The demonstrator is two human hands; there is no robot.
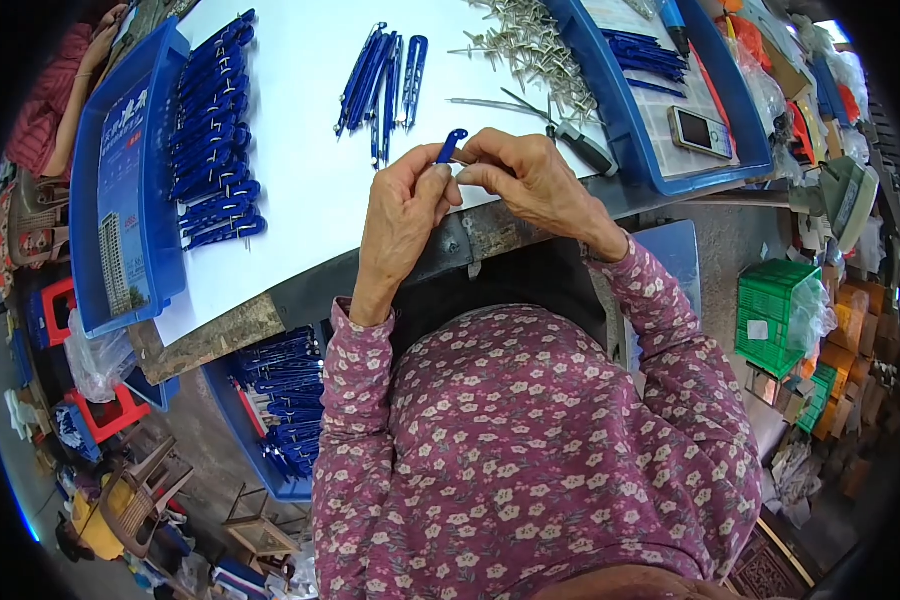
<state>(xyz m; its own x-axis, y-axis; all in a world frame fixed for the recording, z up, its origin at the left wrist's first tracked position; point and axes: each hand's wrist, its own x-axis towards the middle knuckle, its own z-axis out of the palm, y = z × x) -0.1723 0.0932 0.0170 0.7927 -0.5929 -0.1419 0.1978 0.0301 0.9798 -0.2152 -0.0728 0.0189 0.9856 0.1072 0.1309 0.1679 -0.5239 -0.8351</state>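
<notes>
Both hands meet near the table's front edge. Fingers and thumb of my left hand (410, 195) are closed on a slim blue part (452, 146) with a rounded, hooked upper end; its lower end is hidden. My right hand (535, 180) pinches right beside it, fingertips close to the left hand's; what lies between them is too small to make out. Beyond the hands, several slender blue pieces (370, 80) lie in a loose bunch, one with holes (414, 80) apart on its right. Small silvery metal parts (540, 50) are heaped at the far right.
A long row of blue pieces (215, 130) lies beside a blue tray (175, 190) at left. Another blue tray (650, 160) at right holds a phone (701, 132) and blue strips. A dark-handled screwdriver (585, 148) lies near it. Below the table, a bin (235, 420) contains more blue pieces.
</notes>
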